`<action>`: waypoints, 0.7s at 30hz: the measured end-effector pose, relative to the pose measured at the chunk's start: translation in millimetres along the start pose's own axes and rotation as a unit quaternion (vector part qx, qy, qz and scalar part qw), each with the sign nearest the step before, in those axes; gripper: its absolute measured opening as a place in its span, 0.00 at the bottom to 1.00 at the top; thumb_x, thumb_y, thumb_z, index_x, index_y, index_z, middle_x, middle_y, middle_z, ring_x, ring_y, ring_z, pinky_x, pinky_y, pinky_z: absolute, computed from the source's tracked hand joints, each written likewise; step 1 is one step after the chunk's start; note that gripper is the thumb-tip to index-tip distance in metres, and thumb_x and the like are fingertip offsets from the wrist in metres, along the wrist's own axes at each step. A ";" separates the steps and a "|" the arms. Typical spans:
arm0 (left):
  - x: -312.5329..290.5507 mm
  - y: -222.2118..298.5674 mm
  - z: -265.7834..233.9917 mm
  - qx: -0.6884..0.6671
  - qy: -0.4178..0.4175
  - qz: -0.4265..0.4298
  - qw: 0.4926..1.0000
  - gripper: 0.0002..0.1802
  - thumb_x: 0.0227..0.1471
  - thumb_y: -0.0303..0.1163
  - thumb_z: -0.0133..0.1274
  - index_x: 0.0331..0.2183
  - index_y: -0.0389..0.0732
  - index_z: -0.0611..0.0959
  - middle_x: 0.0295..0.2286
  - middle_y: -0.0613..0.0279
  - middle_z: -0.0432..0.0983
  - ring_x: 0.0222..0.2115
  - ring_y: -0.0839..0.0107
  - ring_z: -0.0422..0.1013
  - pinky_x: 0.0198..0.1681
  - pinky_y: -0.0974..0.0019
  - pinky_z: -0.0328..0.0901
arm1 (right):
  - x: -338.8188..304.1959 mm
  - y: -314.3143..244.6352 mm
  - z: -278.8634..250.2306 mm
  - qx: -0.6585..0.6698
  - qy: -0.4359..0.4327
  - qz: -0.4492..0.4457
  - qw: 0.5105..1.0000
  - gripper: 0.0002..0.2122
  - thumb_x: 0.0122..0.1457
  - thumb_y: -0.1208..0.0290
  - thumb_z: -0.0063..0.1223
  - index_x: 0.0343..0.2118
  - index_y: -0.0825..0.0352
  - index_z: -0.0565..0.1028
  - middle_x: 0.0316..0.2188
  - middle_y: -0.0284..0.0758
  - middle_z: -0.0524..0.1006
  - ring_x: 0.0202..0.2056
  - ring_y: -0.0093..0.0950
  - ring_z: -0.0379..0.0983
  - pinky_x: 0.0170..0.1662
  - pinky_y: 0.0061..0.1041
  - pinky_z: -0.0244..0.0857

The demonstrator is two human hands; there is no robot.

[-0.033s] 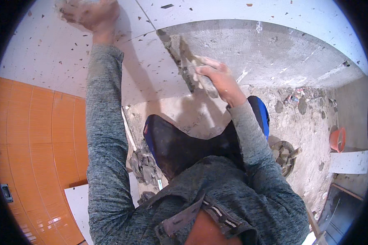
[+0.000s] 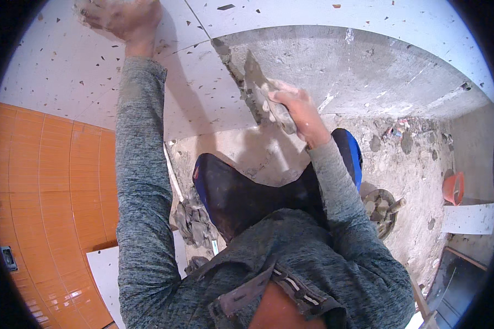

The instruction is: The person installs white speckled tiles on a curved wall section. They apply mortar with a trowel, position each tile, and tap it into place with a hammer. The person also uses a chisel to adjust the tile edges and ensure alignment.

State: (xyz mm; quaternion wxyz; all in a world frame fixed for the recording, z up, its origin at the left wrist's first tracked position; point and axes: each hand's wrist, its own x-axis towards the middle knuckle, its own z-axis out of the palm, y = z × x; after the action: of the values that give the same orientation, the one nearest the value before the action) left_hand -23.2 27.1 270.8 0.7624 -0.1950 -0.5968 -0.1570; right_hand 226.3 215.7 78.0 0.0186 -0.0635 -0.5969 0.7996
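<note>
My right hand (image 2: 297,107) is wrapped round a mortar-smeared trowel (image 2: 252,71), its blade pointing up and away from me. The blade is close to the edge of a white speckled tile (image 2: 208,90), where a strip of grey mortar (image 2: 237,77) runs along the side. Whether blade and mortar touch I cannot tell. Bare grey wall (image 2: 324,71) lies to the right of that strip. At the upper left, my left hand (image 2: 121,21) rests against the speckled tiles with its fingers stretched to the left, partly cut off by the picture's edge.
A round pan of mortar lumps (image 2: 380,211) with a handle sticking out stands right of my legs. An orange bucket (image 2: 453,188) is at the far right. Rubble (image 2: 403,131) lies by the wall's foot. Left are a crumpled grey bag (image 2: 193,222) and an orange tiled wall (image 2: 55,181).
My right hand and the trowel have moved slightly to the right, and the blade has come a little away from the tile's edge. The left hand stays in place.
</note>
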 end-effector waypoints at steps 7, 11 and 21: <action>-1.9 -3.1 1.8 -0.003 0.022 -0.007 1.000 0.36 0.54 0.38 0.54 0.60 0.29 0.65 0.61 0.39 0.56 0.63 0.46 0.50 0.66 0.47 0.43 | 4.5 108.7 19.8 0.301 0.074 0.094 0.946 0.13 0.64 0.65 0.41 0.43 0.68 0.73 0.30 0.34 0.78 0.29 0.23 0.74 0.33 0.23 0.69; 1.1 -2.7 2.3 -0.018 0.022 0.002 1.000 0.36 0.54 0.37 0.53 0.59 0.29 0.65 0.60 0.38 0.57 0.63 0.45 0.51 0.66 0.47 0.43 | 35.2 163.4 31.3 0.280 0.135 0.039 0.950 0.13 0.63 0.62 0.41 0.39 0.66 0.73 0.29 0.37 0.78 0.27 0.26 0.75 0.29 0.25 0.68; 2.8 -0.1 -0.4 -0.031 0.010 0.002 0.999 0.36 0.54 0.37 0.53 0.59 0.29 0.65 0.60 0.38 0.57 0.62 0.45 0.51 0.66 0.48 0.43 | 61.2 239.7 24.3 0.379 0.132 0.111 0.909 0.12 0.65 0.62 0.42 0.40 0.64 0.73 0.28 0.34 0.76 0.27 0.27 0.74 0.28 0.26 0.67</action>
State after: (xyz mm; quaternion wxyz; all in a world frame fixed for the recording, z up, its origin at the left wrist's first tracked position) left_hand -22.3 26.8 273.5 0.7621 -0.2180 -0.5837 -0.1762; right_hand 173.7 130.3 -149.5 0.0313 -0.2224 -0.2304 0.9468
